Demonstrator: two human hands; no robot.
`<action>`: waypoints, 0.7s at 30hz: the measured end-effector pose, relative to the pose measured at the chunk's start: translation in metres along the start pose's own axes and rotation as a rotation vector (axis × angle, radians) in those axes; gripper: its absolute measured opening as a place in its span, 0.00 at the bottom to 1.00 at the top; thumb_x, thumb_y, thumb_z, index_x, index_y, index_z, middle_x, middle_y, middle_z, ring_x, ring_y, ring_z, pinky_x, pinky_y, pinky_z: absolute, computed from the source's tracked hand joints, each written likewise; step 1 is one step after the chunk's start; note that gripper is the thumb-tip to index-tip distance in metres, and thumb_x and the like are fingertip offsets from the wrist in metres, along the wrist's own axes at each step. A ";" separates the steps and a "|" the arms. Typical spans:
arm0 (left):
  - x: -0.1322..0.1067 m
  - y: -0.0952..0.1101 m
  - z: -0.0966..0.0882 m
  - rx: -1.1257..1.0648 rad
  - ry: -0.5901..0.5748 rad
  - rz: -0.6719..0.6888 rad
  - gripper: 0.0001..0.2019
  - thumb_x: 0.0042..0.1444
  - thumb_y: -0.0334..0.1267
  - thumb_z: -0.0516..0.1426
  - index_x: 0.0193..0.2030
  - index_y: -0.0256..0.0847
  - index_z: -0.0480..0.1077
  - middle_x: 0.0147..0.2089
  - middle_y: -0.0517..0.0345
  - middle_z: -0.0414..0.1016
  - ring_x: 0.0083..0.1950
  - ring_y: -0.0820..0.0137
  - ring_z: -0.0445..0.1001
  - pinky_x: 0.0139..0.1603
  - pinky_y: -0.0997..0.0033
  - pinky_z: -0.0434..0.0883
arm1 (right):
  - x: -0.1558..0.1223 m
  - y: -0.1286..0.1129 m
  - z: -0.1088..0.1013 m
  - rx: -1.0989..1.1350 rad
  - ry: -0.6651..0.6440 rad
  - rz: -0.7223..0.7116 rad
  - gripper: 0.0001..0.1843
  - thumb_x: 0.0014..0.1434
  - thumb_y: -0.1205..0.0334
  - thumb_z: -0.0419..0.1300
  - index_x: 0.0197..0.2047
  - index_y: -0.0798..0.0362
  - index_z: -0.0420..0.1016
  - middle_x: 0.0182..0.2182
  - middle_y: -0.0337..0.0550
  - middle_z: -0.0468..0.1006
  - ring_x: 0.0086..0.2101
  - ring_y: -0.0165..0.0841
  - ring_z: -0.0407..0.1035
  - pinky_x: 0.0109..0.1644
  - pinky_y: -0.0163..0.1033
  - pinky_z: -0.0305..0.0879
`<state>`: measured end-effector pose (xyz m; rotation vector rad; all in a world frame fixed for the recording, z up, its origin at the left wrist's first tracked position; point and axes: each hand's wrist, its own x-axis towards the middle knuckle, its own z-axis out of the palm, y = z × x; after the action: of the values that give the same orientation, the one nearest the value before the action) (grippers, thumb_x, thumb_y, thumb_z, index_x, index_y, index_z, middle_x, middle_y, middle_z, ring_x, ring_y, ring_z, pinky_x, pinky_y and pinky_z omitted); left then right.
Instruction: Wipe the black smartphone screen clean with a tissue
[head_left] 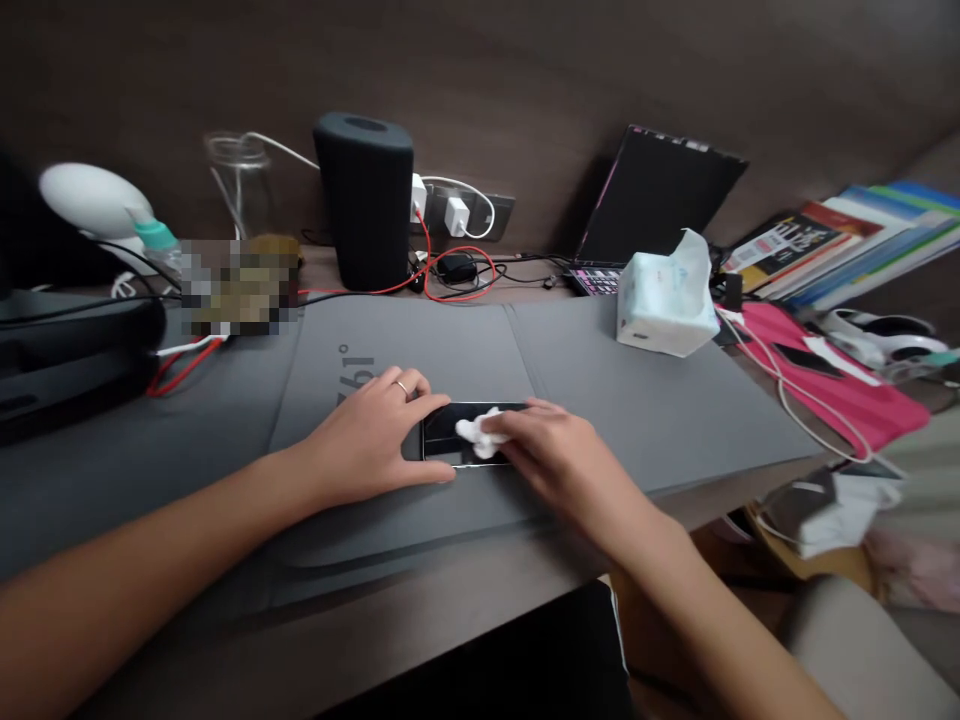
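Observation:
A black phone (450, 428) lies flat, screen up, on a grey desk mat (645, 400). My left hand (371, 435) grips the phone's left end, thumb along its near edge and fingers over the far edge, with a ring on one finger. My right hand (551, 455) presses a small crumpled white tissue (480, 433) onto the screen with closed fingers. Both forearms reach in from the bottom of the view.
A white tissue pack (664, 300) stands on the mat at the right. Behind are a dark cylindrical speaker (365, 200), chargers with red and white cables (450, 255), a black laptop (652, 205), stacked books (847, 245) and a pink case (832, 375). A glass jar (240, 185) stands at the left.

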<state>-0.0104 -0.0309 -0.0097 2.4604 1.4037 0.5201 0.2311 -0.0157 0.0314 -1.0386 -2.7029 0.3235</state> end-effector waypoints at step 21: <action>0.000 0.002 -0.002 -0.015 -0.001 -0.004 0.30 0.56 0.59 0.60 0.59 0.41 0.69 0.52 0.49 0.68 0.50 0.57 0.67 0.52 0.56 0.69 | -0.014 0.029 -0.020 -0.171 -0.037 0.022 0.14 0.65 0.71 0.51 0.46 0.50 0.76 0.33 0.43 0.82 0.31 0.34 0.76 0.38 0.38 0.70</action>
<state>-0.0096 -0.0313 -0.0076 2.4451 1.3988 0.5270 0.2648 -0.0015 0.0402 -1.1183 -2.7940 0.1176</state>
